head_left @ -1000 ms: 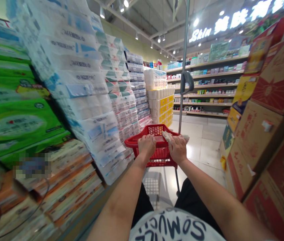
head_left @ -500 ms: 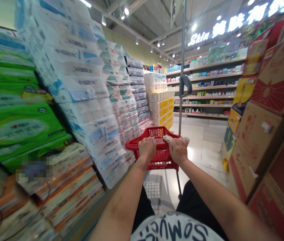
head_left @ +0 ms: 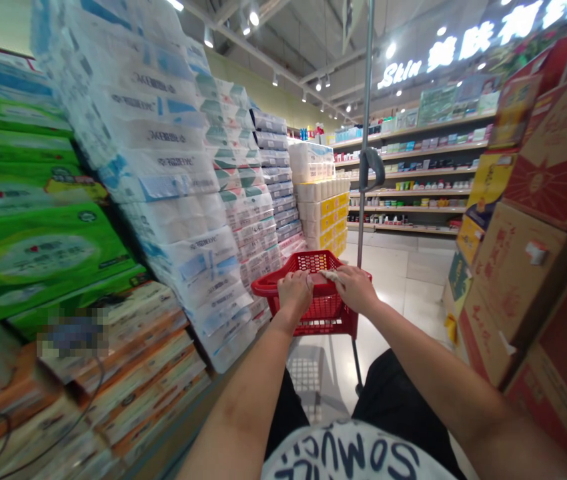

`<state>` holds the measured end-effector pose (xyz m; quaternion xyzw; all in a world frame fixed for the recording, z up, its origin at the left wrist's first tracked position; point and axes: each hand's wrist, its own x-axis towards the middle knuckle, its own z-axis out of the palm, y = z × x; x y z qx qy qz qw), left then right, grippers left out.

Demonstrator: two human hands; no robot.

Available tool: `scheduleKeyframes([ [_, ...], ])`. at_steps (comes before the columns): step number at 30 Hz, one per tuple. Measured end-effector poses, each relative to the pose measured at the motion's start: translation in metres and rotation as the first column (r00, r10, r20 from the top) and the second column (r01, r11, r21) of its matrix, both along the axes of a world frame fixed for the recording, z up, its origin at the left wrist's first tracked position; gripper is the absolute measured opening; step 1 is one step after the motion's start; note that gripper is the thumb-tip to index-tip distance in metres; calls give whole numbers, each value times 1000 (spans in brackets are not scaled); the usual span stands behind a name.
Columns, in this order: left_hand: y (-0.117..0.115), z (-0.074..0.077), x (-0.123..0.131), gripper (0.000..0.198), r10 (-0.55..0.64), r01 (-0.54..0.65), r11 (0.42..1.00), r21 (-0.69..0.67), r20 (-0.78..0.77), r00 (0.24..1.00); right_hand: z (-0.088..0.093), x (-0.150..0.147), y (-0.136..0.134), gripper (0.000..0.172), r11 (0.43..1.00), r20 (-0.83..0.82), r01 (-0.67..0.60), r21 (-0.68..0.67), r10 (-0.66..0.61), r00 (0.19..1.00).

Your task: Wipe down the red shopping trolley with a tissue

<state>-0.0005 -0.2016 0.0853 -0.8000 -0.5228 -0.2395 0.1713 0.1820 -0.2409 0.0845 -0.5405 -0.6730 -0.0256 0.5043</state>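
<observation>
left grip [head_left: 296, 293], right grip [head_left: 356, 288]: red cart [head_left: 324, 308] | sign [head_left: 478, 41]: "Skin" | shirt [head_left: 358, 453]: "SO MUCH"

Bright red lattice-sided cart [head_left: 324, 308] — off-white cloth [head_left: 330, 275] — green packs [head_left: 38, 250], yellow-and-white roll stack [head_left: 322, 217]

SHOP | stacked tissue packs [head_left: 171, 167] | stocked shelves [head_left: 413, 210] | lit "Skin" sign [head_left: 477, 41] | red shopping trolley [head_left: 327, 310]
</observation>
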Motion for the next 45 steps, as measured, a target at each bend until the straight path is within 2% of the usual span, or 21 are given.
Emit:
scheduleKeyframes([
  [3,-1,1,1,42,15,-15,1000,-13,-10,1000,-14,-5,-5,27,987,324,162,2,-154,934],
  [5,-2,2,1,42,24,-25,999,-24,-25,999,-11,-2,-1,29,985,376,163,-54,-131,917],
  [7,-2,3,1,42,32,-33,999,-35,-32,999,-1,5,6,29,987,205,39,-155,-7,979],
  [9,-1,3,0,42,34,-36,999,-41,-27,999,12,12,13,31,975,-194,-143,-168,109,975],
  [10,0,3,-1,42,31,-32,999,-39,-20,999,18,16,17,36,968,-422,-223,-112,156,893],
  [12,1,2,-1,42,13,-13,999,-29,-4,1000,25,20,21,44,957,-728,-283,64,239,642],
  [13,1,2,-2,42,2,-2,1000,-22,4,1000,25,20,22,46,954,-783,-269,131,266,562],
  [14,2,1,-2,42,-6,6,1000,-14,9,1000,23,20,22,45,957,-784,-241,160,271,558],
  [16,3,0,-2,41,-12,12,1000,-5,10,1000,15,18,19,35,977,-624,-180,118,214,751],
  [18,3,-1,-2,41,-9,9,1000,-3,4,1000,3,14,12,27,994,-250,-102,31,107,962],
  [19,3,-1,-2,40,-7,7,1000,-3,2,1000,-2,13,8,26,999,-44,-47,-5,47,998],
  [21,2,-1,-2,40,-4,4,1000,-7,2,1000,-7,10,2,26,996,264,72,-52,-56,963],
  [24,-1,0,-2,40,-7,8,1000,-14,12,1000,-2,7,1,35,971,468,210,-111,-135,873],
  [29,-8,3,0,40,-6,7,999,-47,15,1000,17,7,18,66,900,626,376,-222,-164,763],
  [31,-10,3,0,40,3,-2,998,-63,15,1000,17,8,22,69,869,622,387,-309,-123,773],
  [33,-11,2,-1,39,0,1,998,-62,17,1000,8,9,20,66,876,593,370,-309,-127,795],
  [36,-12,0,-5,38,-13,14,999,-37,29,1000,-19,9,9,55,948,543,318,-1,-267,796],
  [38,-12,-1,-8,38,-14,15,1000,-25,29,999,-33,8,2,45,946,502,252,204,-322,803],
  [40,-12,-1,-9,38,-11,12,1000,-29,18,1000,-36,7,0,42,943,499,214,255,-318,807],
  [43,-12,-1,-10,39,-5,5,999,-35,12,1000,-17,6,8,54,957,536,289,26,-257,804],
  [45,-12,0,-11,39,-10,10,999,-31,16,1000,-2,5,15,64,913,543,365,-181,-216,811],
])
